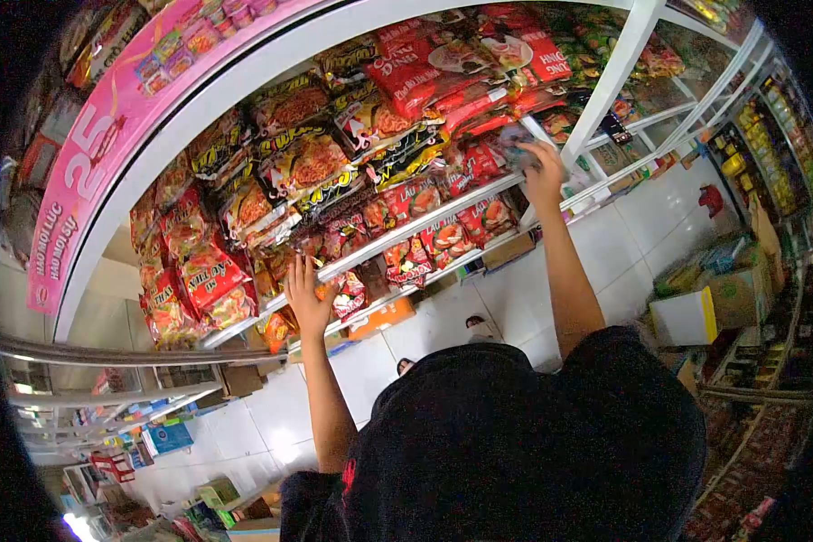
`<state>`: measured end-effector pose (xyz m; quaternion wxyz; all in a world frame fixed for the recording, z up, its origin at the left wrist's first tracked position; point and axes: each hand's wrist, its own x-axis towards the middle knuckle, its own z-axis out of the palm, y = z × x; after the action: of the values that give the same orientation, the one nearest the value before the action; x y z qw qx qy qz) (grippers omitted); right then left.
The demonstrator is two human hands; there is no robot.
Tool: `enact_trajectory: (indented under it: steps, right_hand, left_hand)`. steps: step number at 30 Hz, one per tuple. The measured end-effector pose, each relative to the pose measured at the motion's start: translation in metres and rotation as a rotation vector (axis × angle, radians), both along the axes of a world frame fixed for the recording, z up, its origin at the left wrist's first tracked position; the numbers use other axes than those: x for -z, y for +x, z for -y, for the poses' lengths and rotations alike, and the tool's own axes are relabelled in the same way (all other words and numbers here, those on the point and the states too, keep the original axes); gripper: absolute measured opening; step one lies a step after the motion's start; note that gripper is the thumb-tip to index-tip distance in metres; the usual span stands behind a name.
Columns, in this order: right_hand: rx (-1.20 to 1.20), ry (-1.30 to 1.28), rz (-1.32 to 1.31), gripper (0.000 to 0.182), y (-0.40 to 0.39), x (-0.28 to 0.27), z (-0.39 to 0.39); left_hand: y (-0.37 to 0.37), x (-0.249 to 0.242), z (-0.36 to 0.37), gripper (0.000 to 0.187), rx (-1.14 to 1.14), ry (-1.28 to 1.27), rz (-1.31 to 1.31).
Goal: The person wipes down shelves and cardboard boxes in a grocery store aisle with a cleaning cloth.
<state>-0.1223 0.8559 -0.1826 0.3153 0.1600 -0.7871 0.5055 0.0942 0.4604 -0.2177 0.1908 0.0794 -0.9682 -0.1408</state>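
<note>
My left hand (307, 298) lies at the white front rail (406, 237) of the shelf, its fingers stretched out and apart, with nothing seen in them. Close by are small red snack packets (348, 294) and red instant noodle packs (215, 280). Farther right, my right hand (542, 172) reaches the shelf's edge near a white upright post (614, 77). Its fingers curl over a greyish cloth (517, 149), smeared by motion. Large red noodle bags (461, 59) are stacked behind that hand, and black-and-yellow noodle packs (307, 163) fill the shelf between both hands.
A pink promotional banner (99, 149) runs along the shelf above. Below, white floor tiles (596, 248) show, with an orange box (381, 318) under the rack. Cardboard boxes (736, 303) and another stocked shelf (768, 144) stand at the right. A blue box (167, 438) is at lower left.
</note>
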Motion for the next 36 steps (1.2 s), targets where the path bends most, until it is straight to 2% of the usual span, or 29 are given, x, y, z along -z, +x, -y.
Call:
enact_trajectory:
  steps: [2, 3, 5, 7, 8, 9, 11, 12, 13, 14, 17, 19, 20, 21, 22, 23, 24, 25, 27, 28, 29, 31, 32, 34, 36]
  right_hand:
    - [0.212, 0.422, -0.016, 0.034, -0.013, 0.021, 0.013]
    - [0.282, 0.458, 0.018, 0.030, -0.001, 0.011, 0.034]
    - [0.078, 0.501, 0.011, 0.031, 0.002, 0.032, 0.063]
    - [-0.200, 0.565, 0.031, 0.035, 0.038, 0.010, 0.089]
    - [-0.296, 0.631, -0.029, 0.038, 0.043, 0.003, 0.085]
    - [-0.314, 0.617, -0.016, 0.039, 0.040, 0.000, 0.073]
    - [-0.244, 0.449, 0.117, 0.037, 0.021, 0.004, 0.042]
    - [-0.107, 0.490, 0.020, 0.036, 0.002, 0.027, 0.027]
    - [-0.139, 0.564, 0.109, 0.037, 0.006, 0.010, 0.024]
    - [-0.132, 0.674, 0.070, 0.041, 0.003, 0.016, 0.028]
    - [-0.389, 0.661, 0.009, 0.041, 0.035, -0.005, 0.091]
    - [-0.532, 0.648, -0.004, 0.042, 0.056, -0.003, 0.140]
    - [-0.612, 0.618, -0.058, 0.044, 0.061, 0.004, 0.163]
    - [-0.656, 0.643, -0.088, 0.041, 0.066, 0.007, 0.184]
    - [-0.745, 0.626, -0.072, 0.040, 0.072, 0.002, 0.205]
    - [-0.784, 0.650, -0.058, 0.040, 0.075, 0.003, 0.226]
    - [-0.819, 0.648, -0.084, 0.039, 0.081, 0.003, 0.247]
    - [-0.844, 0.650, -0.102, 0.039, 0.088, 0.001, 0.263]
    - [-0.951, 0.652, -0.187, 0.039, 0.098, 0.001, 0.290]
    - [-0.986, 0.666, -0.212, 0.039, 0.107, -0.005, 0.299]
    - [-1.012, 0.677, -0.237, 0.040, 0.113, -0.010, 0.306]
    - [-1.064, 0.667, -0.301, 0.042, 0.113, -0.004, 0.315]
    - [-1.060, 0.689, -0.310, 0.042, 0.113, -0.006, 0.315]
    - [-1.078, 0.686, -0.324, 0.044, 0.111, -0.005, 0.309]
    - [-1.113, 0.740, -0.376, 0.046, 0.105, -0.005, 0.300]
  left_hand:
    - [0.000, 0.003, 0.002, 0.068, -0.003, -0.015, -0.011]
    - [0.000, 0.002, 0.002, 0.068, -0.009, -0.014, -0.014]
    - [0.001, 0.001, 0.001, 0.068, -0.016, 0.012, 0.017]
    - [0.003, -0.004, -0.004, 0.063, -0.014, -0.006, -0.039]
    - [0.006, -0.004, -0.005, 0.060, -0.037, 0.116, -0.085]
    - [0.012, -0.004, -0.005, 0.057, -0.064, 0.232, -0.134]
    - [0.027, 0.015, 0.001, 0.055, -0.146, 0.119, -0.191]
    - [0.035, 0.008, -0.001, 0.056, -0.119, 0.138, -0.176]
    - [0.042, -0.003, -0.008, 0.057, -0.093, 0.160, -0.160]
    - [0.045, -0.015, -0.013, 0.059, -0.059, 0.214, -0.143]
    - [0.048, 0.005, -0.006, 0.056, -0.068, 0.269, -0.195]
    - [0.048, 0.001, -0.006, 0.043, -0.051, 0.194, -0.301]
    - [0.050, -0.003, -0.010, 0.025, -0.176, 0.278, -0.264]
    - [0.049, -0.028, -0.021, 0.016, -0.266, 0.606, -0.128]
    - [0.051, -0.053, -0.032, 0.021, -0.132, 0.878, -0.152]
    - [0.052, -0.073, -0.047, 0.021, -0.004, 0.994, -0.058]
    - [0.058, -0.121, -0.071, 0.020, 0.184, 0.904, -0.068]
    - [0.056, -0.138, -0.092, 0.021, 0.380, 0.884, 0.001]
    - [0.060, -0.200, -0.140, 0.022, 0.699, 0.899, -0.057]
    - [0.054, -0.219, -0.169, 0.022, 0.767, 0.847, -0.318]
    - [0.049, -0.232, -0.198, 0.021, 0.865, 1.003, -0.558]
    - [0.047, -0.255, -0.229, 0.030, 1.037, 1.318, -0.276]
    - [0.042, -0.258, -0.234, 0.030, 1.044, 1.304, -0.285]
    - [0.031, -0.259, -0.246, 0.034, 1.196, 0.887, -0.179]
    - [0.024, -0.260, -0.258, 0.036, 1.240, 0.918, -0.132]
